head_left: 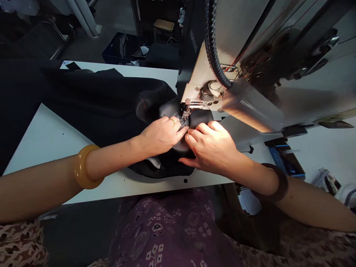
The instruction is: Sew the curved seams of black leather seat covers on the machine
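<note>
A piece of black leather-like material [111,104] with orange stitching lies across the white sewing table [50,137] and runs under the presser foot [185,111] of an industrial sewing machine [250,74]. My left hand [161,134], with a ring on one finger, pinches the black material just in front of the foot. My right hand [211,146] presses its curled fingers down on the same material right beside it, fingertips touching the left hand's. An amber bangle [83,167] sits on my left wrist, a dark one [279,183] on my right.
The machine head looms over the right half of the view. A dark crate [122,48] with scraps stands on the floor beyond the table. A blue-edged box [286,161] lies at the right. My lap in floral cloth [172,230] is below the table edge.
</note>
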{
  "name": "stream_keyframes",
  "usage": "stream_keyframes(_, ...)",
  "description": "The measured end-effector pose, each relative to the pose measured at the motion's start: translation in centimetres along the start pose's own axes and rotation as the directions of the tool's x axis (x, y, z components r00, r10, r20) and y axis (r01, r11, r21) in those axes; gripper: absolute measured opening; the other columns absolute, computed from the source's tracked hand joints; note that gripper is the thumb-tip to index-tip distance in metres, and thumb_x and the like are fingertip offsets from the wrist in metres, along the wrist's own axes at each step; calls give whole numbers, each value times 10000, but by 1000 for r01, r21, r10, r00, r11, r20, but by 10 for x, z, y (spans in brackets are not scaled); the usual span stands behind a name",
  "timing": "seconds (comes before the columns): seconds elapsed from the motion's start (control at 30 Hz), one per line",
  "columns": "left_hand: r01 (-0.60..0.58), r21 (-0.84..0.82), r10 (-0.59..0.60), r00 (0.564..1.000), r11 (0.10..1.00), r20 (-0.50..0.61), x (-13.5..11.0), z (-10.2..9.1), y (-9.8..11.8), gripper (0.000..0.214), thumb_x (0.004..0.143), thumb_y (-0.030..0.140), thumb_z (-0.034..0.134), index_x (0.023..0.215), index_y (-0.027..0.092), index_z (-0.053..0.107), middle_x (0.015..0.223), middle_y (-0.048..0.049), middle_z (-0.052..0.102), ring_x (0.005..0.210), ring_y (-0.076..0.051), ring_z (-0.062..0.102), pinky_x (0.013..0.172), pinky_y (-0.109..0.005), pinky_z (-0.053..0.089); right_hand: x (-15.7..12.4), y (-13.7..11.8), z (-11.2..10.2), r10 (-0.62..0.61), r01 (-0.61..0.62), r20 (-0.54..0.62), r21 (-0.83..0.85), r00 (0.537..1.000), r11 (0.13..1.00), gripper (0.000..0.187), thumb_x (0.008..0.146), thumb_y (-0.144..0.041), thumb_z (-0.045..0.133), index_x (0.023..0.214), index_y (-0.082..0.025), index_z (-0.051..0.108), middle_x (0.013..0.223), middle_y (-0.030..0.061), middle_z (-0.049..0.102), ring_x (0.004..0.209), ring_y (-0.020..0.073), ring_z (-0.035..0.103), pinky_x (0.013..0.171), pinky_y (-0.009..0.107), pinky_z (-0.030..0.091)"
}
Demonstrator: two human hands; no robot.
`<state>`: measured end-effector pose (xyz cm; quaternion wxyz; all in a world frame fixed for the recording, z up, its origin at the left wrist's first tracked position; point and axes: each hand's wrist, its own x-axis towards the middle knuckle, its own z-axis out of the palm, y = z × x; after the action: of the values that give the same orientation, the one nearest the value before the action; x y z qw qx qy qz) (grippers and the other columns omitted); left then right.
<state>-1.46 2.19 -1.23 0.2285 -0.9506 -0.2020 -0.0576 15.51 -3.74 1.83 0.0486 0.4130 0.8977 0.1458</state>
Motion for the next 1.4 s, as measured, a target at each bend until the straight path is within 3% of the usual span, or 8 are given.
stream_keyframes(0.2, -97, -92, 99, 995, 991, 19, -3, 4, -13, 247, 797, 117, 431, 815, 125, 677, 916, -129, 670, 825, -226, 586, 738, -364, 439, 19, 2, -9, 19, -33, 162, 81, 987, 996, 523, 750, -531, 568, 1015, -82, 592, 1074, 151, 618, 938, 263, 523, 746, 336, 321)
stream_keyframes(0.33, -68, -266, 84, 995, 962, 52, -10, 6, -36, 381, 787, 113, 419, 1084, 224, 630, 1085, -23, 664, 926, -194, 576, 889, -405, 437, 17, 5, -8, 3, -16, 160, 79, 987, 997, 551, 779, -483, 542, 1150, -76, 522, 1173, 153, 582, 997, 267, 518, 777, 345, 351)
stream_keyframes(0.4, -18, -349, 49, 996, 937, 80, -11, 7, -43, 451, 807, 96, 396, 1189, 260, 569, 1140, 18, 648, 982, -163, 564, 829, -312, 470, 16, 5, -6, -6, -5, 166, 63, 986, 998, 599, 780, -452, 551, 1223, -55, 475, 1233, 162, 553, 1016, 267, 515, 784, 349, 362)
stream_keyframes(0.5, 25, -315, 11, 994, 949, 113, -11, 8, -43, 434, 813, 65, 378, 1136, 239, 611, 1065, 3, 669, 955, -154, 560, 647, -216, 464, 16, 6, -5, -13, 2, 184, 57, 983, 998, 633, 768, -422, 570, 1260, -40, 456, 1262, 174, 536, 1031, 271, 512, 798, 356, 369)
stream_keyframes(0.67, -6, -247, 34, 994, 969, 107, 0, 2, -38, 338, 785, 64, 395, 908, 185, 686, 782, -30, 659, 825, -160, 573, 525, -220, 384, 22, 11, -6, 11, -38, 227, 113, 974, 993, 617, 709, -395, 611, 1216, -62, 501, 1194, 167, 554, 959, 257, 541, 735, 332, 383)
stream_keyframes(0.87, 34, -253, 31, 968, 967, 249, 20, -13, -50, 242, 743, 154, 434, 706, 171, 673, 686, -44, 586, 586, -147, 531, 503, -258, 310, 26, 20, -9, -24, -16, 267, 147, 964, 989, 483, 722, -337, 583, 1143, -102, 569, 1078, 128, 579, 808, 201, 541, 647, 299, 350)
stream_keyframes(1.17, -59, -273, 107, 981, 960, 164, 12, -6, -54, 279, 830, 248, 414, 704, 189, 655, 676, -16, 595, 741, -163, 566, 559, -254, 306, 13, 5, 6, 58, -69, 155, 64, 986, 996, 354, 843, -124, 423, 1161, -130, 577, 1162, 99, 584, 853, 188, 532, 651, 315, 318)
stream_keyframes(1.4, -99, -145, 107, 993, 984, 47, 2, -6, -42, 339, 854, 92, 396, 1016, 228, 661, 752, -2, 652, 739, -150, 573, 579, -283, 313, 2, -2, 20, 60, -59, 20, -60, 998, 996, 415, 902, -70, 317, 1270, -58, 507, 1249, 81, 590, 867, 169, 541, 714, 295, 354)
